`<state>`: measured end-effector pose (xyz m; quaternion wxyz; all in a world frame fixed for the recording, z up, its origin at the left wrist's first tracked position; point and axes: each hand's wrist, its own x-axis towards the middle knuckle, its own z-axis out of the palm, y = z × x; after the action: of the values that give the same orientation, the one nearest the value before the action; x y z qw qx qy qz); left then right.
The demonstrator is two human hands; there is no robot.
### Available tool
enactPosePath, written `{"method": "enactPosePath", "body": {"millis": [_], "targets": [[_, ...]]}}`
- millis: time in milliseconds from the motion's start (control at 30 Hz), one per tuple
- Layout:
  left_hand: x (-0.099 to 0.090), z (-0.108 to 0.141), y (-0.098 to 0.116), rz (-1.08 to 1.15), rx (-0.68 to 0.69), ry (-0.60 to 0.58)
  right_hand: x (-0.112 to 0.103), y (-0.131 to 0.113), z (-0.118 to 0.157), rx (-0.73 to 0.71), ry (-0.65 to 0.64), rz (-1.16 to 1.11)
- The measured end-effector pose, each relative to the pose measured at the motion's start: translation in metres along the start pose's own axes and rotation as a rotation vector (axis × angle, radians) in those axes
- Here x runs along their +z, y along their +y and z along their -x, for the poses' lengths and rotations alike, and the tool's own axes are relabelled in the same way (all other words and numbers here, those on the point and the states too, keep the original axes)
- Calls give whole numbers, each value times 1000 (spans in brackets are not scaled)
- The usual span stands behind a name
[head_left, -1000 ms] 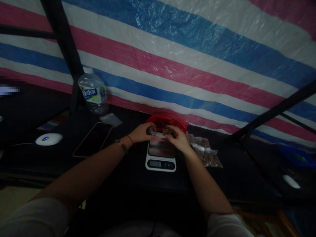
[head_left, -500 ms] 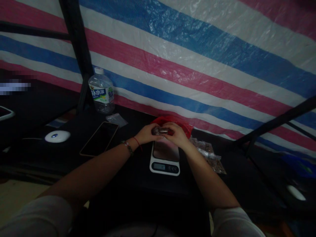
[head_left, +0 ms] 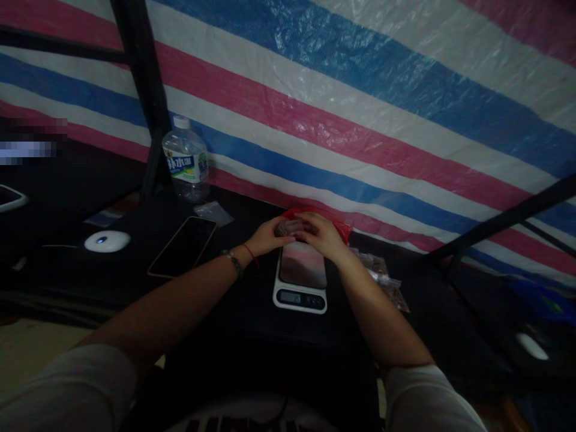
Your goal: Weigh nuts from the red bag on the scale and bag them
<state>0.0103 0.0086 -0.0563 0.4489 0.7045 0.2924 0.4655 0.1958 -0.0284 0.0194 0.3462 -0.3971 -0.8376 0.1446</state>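
My left hand (head_left: 267, 238) and my right hand (head_left: 322, 235) meet just beyond the far edge of a small white kitchen scale (head_left: 300, 282) with a shiny plate. Between the fingers of both hands sits a small clear packet (head_left: 290, 227) holding brownish pieces. Behind the hands lies a red plastic bag (head_left: 335, 219). A beaded bracelet and a red string circle my left wrist. The scale's plate is bare.
A dark phone (head_left: 182, 246) lies left of the scale, with a white puck-shaped device (head_left: 107, 241) further left. A water bottle (head_left: 185, 159) stands by a black pole. Clear bags of brown pieces (head_left: 382, 279) lie right of the scale. A striped tarp backs the black table.
Both hands have closed in together around the small packet above the scale's far edge. The view has shifted slightly.
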Motion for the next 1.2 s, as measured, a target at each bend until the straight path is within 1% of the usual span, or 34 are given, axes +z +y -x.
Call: {"method": "enactPosePath", "body": {"millis": [133, 200, 300, 400, 500, 567, 633, 733, 800, 900, 967, 1000, 1100, 1200], "targets": [[-1, 0, 0, -6, -12, 9, -2, 3, 3, -16, -44, 66], [-2, 0, 0, -10, -3, 18, -2, 6, 6, -15, -40, 82], [-2, -1, -4, 46, -6, 52, -2, 12, 16, 6, 36, 52], [0, -4, -11, 222, -50, 108, -4, 19, 35, 47, 88, 41], [1, -7, -18, 414, -78, 157, -3, 25, 58, 85, 22, 23], [1, -9, -21, 495, -84, 167, -1, 27, 71, 119, -18, 30], [0, -9, -22, 517, -91, 159, 2, 27, 80, 152, -44, 61], [-3, -9, -22, 497, -98, 152, 1, 26, 83, 157, -102, 101], [-4, -8, -20, 492, -103, 156, -7, 23, 82, 138, -104, 108], [-5, -7, -17, 497, -119, 160, -23, 10, 84, 145, -8, 149], [-5, -7, -16, 501, -129, 159, -31, -4, 92, 184, 56, 204], [-5, -7, -15, 499, -132, 159, -33, -11, 98, 202, 62, 220], [-5, -7, -15, 470, -126, 151, -28, -31, 124, 195, -21, 217], [-5, -7, -17, 427, -110, 132, -15, -41, 153, 131, -108, 228]]}}
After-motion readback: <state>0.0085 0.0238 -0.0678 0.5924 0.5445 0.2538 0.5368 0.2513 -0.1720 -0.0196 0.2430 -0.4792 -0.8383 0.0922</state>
